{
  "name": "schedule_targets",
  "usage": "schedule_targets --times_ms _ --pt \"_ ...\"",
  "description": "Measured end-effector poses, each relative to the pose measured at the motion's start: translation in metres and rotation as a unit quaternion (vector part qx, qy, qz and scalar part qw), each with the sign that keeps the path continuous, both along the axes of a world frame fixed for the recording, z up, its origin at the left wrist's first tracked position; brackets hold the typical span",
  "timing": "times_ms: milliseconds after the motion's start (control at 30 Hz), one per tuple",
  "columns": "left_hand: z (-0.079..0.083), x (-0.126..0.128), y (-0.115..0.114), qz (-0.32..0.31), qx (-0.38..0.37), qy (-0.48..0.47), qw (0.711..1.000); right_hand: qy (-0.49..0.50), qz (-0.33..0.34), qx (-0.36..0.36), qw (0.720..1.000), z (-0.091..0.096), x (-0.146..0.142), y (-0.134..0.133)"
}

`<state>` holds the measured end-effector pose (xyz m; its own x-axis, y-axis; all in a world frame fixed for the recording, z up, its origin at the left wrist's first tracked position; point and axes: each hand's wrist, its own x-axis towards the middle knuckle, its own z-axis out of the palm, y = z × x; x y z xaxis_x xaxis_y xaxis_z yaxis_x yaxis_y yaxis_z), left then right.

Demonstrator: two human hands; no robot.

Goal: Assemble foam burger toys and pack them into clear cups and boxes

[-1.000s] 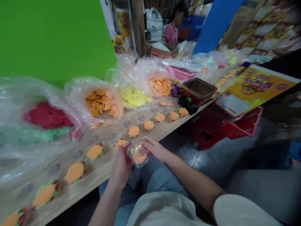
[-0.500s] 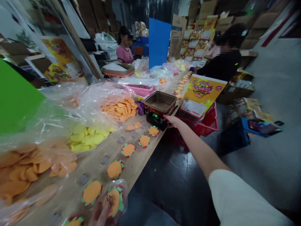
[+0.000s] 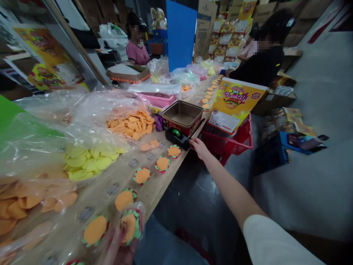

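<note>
My left hand (image 3: 120, 248) is low at the frame's bottom edge, closed around a clear plastic bag holding a felt burger stack (image 3: 131, 225) with an orange top. My right arm reaches far across, and my right hand (image 3: 199, 147) touches the front end of a black tape dispenser (image 3: 178, 137) with a green roll, fingers pinched at its cutter. A row of felt burger stacks (image 3: 142, 175) lies along the wooden table's edge (image 3: 154, 195).
Clear bags of orange (image 3: 131, 124) and yellow felt discs (image 3: 85, 159) sit behind the row. A brown tin box (image 3: 182, 117), a red basket (image 3: 234, 141) with a yellow printed card (image 3: 234, 105), and two seated people (image 3: 261, 59) are farther along.
My view swung right along the table. My right hand left the bagged stack and reached out to the tape dispenser. The left hand kept the bagged stack, which is low in view.
</note>
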<state>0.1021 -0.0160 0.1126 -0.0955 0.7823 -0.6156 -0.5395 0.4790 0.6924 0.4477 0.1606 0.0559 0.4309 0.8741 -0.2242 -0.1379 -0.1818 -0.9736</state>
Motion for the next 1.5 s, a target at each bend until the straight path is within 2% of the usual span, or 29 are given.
schedule_targets --times_ms 100,200,267,300,367,400,433,500,567,733,933,1000,1067,1133,1167,1233,1367,1433,1500 --pt "0.018 -0.001 0.000 0.043 0.010 -0.058 0.997 -0.022 -0.061 0.011 0.998 -0.008 -0.019 -0.023" --pt "0.032 -0.014 -0.007 0.052 0.023 -0.095 0.994 -0.024 -0.054 0.010 0.998 -0.006 -0.056 -0.061" --pt "0.039 -0.024 -0.014 0.054 0.047 -0.072 0.995 -0.014 0.033 0.020 0.999 0.006 -0.095 -0.093" --pt "0.042 -0.028 -0.019 0.055 0.057 -0.052 0.995 -0.002 0.113 0.031 0.993 0.015 -0.117 -0.110" --pt "0.047 -0.036 -0.027 0.055 0.072 -0.016 0.996 0.033 0.301 0.054 0.952 0.038 -0.163 -0.144" --pt "0.050 -0.040 -0.032 0.051 0.080 -0.005 0.995 0.055 0.369 0.067 0.925 0.050 -0.184 -0.159" --pt "0.052 -0.043 -0.038 0.044 0.090 0.002 0.995 0.069 0.422 0.079 0.901 0.060 -0.202 -0.171" --pt "0.055 -0.053 -0.049 0.035 0.112 0.014 0.993 0.076 0.473 0.106 0.871 0.075 -0.230 -0.186" --pt "0.057 -0.064 -0.061 0.037 0.129 0.022 0.991 0.061 0.492 0.124 0.859 0.081 -0.246 -0.192" --pt "0.054 -0.088 -0.083 0.056 0.132 0.040 0.989 0.002 0.537 0.126 0.834 0.084 -0.266 -0.197" --pt "0.055 -0.102 -0.095 0.068 0.136 0.032 0.988 -0.018 0.527 0.098 0.844 0.072 -0.282 -0.216" --pt "0.056 -0.111 -0.100 0.087 0.139 0.035 0.986 -0.063 0.500 0.094 0.859 0.069 -0.280 -0.222" --pt "0.057 -0.121 -0.104 0.101 0.150 0.056 0.982 -0.160 0.438 0.118 0.877 0.074 -0.278 -0.228" --pt "0.056 -0.132 -0.109 0.102 0.164 0.089 0.977 -0.242 0.395 0.154 0.873 0.083 -0.281 -0.234" --pt "0.056 -0.136 -0.111 0.103 0.168 0.106 0.975 -0.256 0.400 0.161 0.865 0.087 -0.286 -0.238" --pt "0.057 -0.143 -0.114 0.108 0.173 0.136 0.969 -0.217 0.451 0.129 0.856 0.094 -0.302 -0.243" --pt "0.061 -0.146 -0.127 0.117 0.180 0.159 0.964 -0.014 0.506 -0.012 0.862 0.093 -0.342 -0.252" --pt "0.062 -0.146 -0.139 0.136 0.184 0.135 0.964 0.066 0.528 -0.027 0.846 0.091 -0.358 -0.256" --pt "0.059 -0.150 -0.155 0.159 0.185 0.102 0.964 0.092 0.581 -0.028 0.808 0.090 -0.370 -0.261"
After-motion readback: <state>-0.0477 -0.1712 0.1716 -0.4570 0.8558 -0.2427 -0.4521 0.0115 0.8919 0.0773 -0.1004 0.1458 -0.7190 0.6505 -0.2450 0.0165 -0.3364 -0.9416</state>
